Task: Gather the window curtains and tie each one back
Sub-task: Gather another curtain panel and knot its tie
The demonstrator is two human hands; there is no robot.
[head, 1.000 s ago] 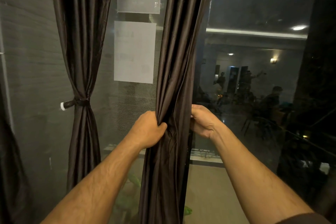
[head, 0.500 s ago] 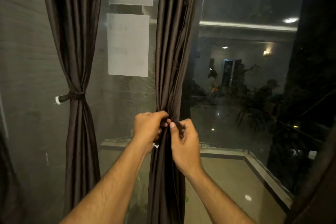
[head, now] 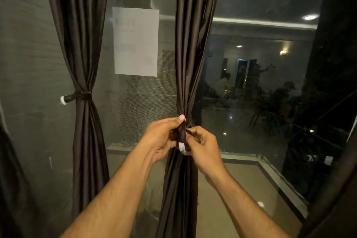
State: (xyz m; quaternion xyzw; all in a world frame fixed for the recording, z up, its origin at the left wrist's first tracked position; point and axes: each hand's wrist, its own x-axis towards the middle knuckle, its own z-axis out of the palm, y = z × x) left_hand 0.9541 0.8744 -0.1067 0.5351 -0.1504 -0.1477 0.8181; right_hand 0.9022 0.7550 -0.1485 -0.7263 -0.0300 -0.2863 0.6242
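Two hands [head: 183,139] pinching tie strap [head: 182,137], gathered curtain [head: 190,54] between

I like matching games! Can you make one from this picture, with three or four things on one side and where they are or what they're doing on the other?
Things:
1. left curtain
2. middle curtain
3. paper
4. tie strap

States:
A. stuck on the window glass
B. pinched in both hands
C. already tied back
D. gathered, tie not yet done

Pairs: 1-C, 2-D, 3-A, 4-B

The left hand and right hand both hold the strap.
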